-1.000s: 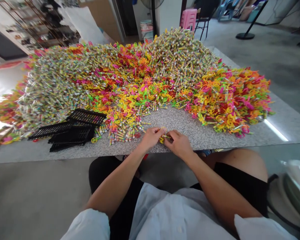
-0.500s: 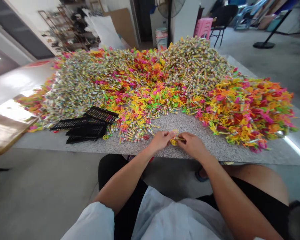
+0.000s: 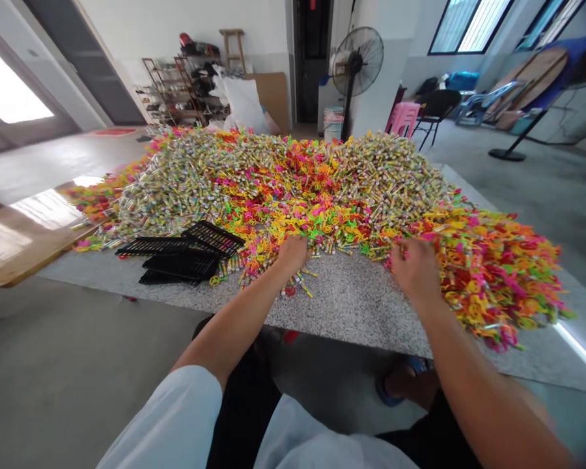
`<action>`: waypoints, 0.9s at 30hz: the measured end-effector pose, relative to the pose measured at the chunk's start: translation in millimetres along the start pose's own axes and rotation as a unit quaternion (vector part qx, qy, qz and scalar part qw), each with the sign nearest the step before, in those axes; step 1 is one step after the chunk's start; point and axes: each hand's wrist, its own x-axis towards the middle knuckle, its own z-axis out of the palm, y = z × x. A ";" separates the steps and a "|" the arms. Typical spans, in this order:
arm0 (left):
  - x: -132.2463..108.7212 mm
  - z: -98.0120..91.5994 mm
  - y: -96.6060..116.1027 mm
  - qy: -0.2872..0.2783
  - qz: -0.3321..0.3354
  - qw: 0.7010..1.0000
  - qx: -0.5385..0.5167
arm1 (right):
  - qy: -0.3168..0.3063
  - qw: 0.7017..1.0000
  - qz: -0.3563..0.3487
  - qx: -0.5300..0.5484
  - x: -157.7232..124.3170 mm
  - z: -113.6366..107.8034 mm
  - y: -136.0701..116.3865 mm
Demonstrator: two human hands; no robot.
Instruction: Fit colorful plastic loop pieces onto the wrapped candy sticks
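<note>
My left hand [image 3: 293, 254] reaches into the near edge of a heap of bright plastic ring-shaped pieces [image 3: 322, 221]. Its fingers point away from me and are hidden behind the back of the hand. Farther right, my right hand [image 3: 416, 267] is at the left edge of another heap of coloured plastic pieces [image 3: 498, 260]. Its fingers are curled inward and slightly blurred; what is between them, if anything, I cannot make out. Short, thin tubes with yellow and white printing [image 3: 300, 286] lie loose just in front of my left hand.
Stacked black slotted trays [image 3: 180, 267] lie left of my left hand on the speckled grey tabletop [image 3: 351, 306]. Large mounds of printed tubes [image 3: 176, 176] cover the back. Beyond are a standing fan [image 3: 356, 65], pink stools [image 3: 403, 118] and a shelf rack [image 3: 168, 91]. A wooden board [image 3: 39, 241] stands left.
My hands were together near the table's front edge, holding a yellow piece and a tube. They have moved apart and forward, left and right to separate heaps. The view has tilted up.
</note>
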 end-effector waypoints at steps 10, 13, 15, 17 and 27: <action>-14.7 -0.6 -13.9 -0.060 0.160 0.985 -0.033 | -0.326 0.942 -0.074 0.020 -71.7 94.1 -144.4; -14.7 -4.1 -21.1 -0.111 0.161 0.978 -0.067 | -0.331 0.941 -0.064 0.034 -73.8 96.3 -151.0; -13.9 -5.1 -22.2 -0.117 0.149 0.978 -0.091 | -0.322 0.945 -0.049 0.041 -81.5 93.5 -145.0; -12.6 -5.4 -19.6 -0.064 0.123 0.986 -0.094 | -0.307 0.950 -0.032 0.045 -92.6 87.3 -132.9; 14.5 -0.2 14.6 -0.081 0.032 0.996 0.037 | -0.215 0.967 0.073 0.113 -133.4 42.8 -66.7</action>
